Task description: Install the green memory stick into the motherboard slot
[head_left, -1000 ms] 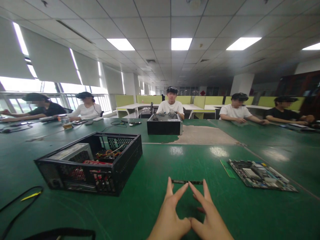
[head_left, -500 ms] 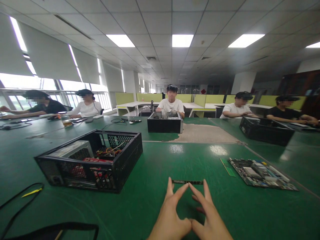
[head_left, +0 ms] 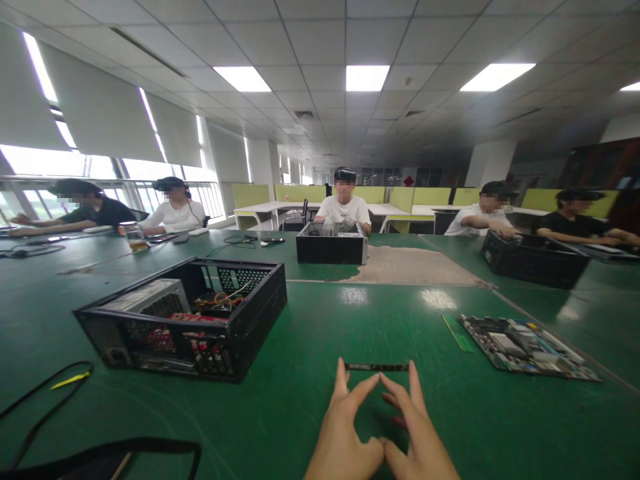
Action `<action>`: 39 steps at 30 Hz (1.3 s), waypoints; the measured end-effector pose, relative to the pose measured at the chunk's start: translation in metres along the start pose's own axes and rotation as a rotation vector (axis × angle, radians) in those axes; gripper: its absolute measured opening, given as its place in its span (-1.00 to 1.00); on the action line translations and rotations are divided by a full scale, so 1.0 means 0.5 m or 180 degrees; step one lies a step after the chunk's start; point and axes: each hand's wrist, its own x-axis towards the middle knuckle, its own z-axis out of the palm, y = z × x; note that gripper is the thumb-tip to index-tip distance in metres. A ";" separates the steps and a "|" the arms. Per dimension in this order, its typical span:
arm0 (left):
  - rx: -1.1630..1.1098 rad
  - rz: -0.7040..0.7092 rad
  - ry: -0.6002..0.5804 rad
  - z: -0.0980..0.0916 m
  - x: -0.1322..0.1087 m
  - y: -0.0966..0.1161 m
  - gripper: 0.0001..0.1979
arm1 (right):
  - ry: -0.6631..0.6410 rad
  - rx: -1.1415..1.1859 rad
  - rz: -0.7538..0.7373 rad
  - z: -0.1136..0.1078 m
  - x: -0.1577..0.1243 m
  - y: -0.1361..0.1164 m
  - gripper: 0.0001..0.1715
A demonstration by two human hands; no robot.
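Note:
Between both hands, above the green tabletop, I hold a dark memory module [head_left: 377, 367] with a row of chips along it. My left hand [head_left: 347, 427] has a fingertip against the module's left end, and my right hand [head_left: 413, 427] has one against the right end. Two other fingertips meet below its middle, and lower down the thumbs touch each other. To the right lies a motherboard [head_left: 527, 347] with a green memory module [head_left: 458, 333] at its left edge. An uncovered black computer case [head_left: 260, 320] with parts inside stands to the left.
A black cable [head_left: 37, 423] with a yellow tag and a black strap [head_left: 150, 445] lie at lower left. Across the green table [head_left: 320, 320], a person [head_left: 345, 210] works at another case [head_left: 331, 250]. Another case [head_left: 535, 263] stands far right; more people sit at both sides.
My hands keep the memory module in nearly the same place, its chip face showing slightly more. The view has shifted slightly. The person at far right has reached a hand onto their case.

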 end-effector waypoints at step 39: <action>0.0720 -0.0601 0.0096 -0.005 -0.014 -0.005 -0.22 | -0.0559 0.0873 0.0744 0.033 -0.006 0.053 -0.03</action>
